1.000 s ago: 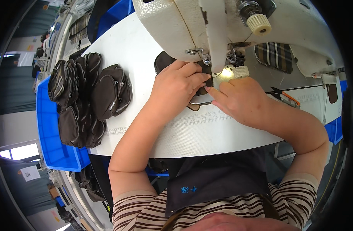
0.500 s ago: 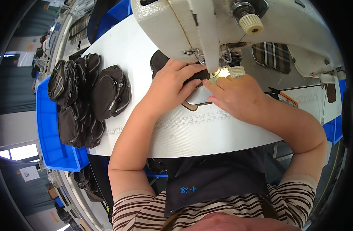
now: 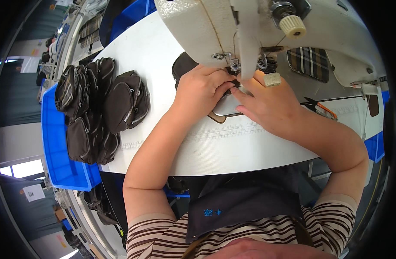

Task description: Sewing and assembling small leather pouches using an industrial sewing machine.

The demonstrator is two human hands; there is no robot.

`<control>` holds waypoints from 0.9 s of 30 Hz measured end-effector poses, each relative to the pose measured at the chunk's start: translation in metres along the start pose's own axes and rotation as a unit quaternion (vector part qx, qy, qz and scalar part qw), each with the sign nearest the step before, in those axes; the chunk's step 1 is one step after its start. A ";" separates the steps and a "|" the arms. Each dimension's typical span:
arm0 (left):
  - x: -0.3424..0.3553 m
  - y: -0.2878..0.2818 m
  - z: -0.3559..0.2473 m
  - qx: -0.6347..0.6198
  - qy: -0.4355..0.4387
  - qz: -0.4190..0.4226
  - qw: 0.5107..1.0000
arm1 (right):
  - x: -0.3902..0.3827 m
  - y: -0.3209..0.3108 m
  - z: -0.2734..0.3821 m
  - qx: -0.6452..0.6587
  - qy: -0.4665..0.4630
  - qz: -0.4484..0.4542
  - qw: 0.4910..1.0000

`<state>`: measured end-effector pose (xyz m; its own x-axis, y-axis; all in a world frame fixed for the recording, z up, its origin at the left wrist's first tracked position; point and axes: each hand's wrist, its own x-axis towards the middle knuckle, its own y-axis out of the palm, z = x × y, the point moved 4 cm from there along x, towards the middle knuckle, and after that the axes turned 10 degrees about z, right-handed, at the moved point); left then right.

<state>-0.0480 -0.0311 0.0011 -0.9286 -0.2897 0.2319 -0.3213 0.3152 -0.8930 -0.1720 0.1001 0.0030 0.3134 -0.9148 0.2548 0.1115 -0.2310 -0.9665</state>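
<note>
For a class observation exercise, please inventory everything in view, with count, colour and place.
Sewing machine: one, white, upper right
Dark fabric piece: one, dark brown, by the left hand
Zipped pouches: several, overlapping, mostly dark brown, table's left
Plaid piece: one, brown-black-white, machine bed
Snips: one, black-orange, right
Ruler strip: pale, along table
Table: one, white, centre
Bin: one clear, blue, left; more blue parts top and right
Curtains: several, dark grey-green, far left
Small background items: uncountable
Apron: one, dark, bottom
Striped shirt: one, cream-brown, bottom
Left hand, right hand: two, bare, beneath machine head
</note>
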 end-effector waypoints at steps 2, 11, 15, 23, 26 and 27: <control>-0.001 -0.001 -0.002 0.017 0.011 -0.014 1.000 | -0.001 0.001 0.001 0.009 -0.001 0.020 1.000; -0.003 -0.005 0.011 -0.041 0.014 0.030 0.999 | 0.001 0.002 0.011 0.027 0.003 0.018 0.999; -0.003 -0.003 0.001 0.020 0.029 0.001 0.999 | 0.000 0.004 0.008 0.043 0.016 0.035 0.998; -0.001 -0.001 -0.004 0.072 0.004 -0.045 0.996 | 0.000 0.006 0.001 -0.001 0.034 0.026 0.999; -0.003 0.001 -0.002 0.060 -0.015 -0.037 0.997 | 0.000 0.007 -0.001 0.000 0.038 0.034 0.999; -0.003 -0.002 -0.003 0.060 -0.015 -0.037 0.997 | -0.001 0.007 -0.003 0.009 0.044 0.044 0.998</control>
<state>-0.0452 -0.0280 0.0031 -0.8962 -0.3361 0.2896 -0.3634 0.1818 -0.9137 -0.1740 0.0983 -0.0036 0.2383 -0.9572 0.1639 0.1049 -0.1424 -0.9842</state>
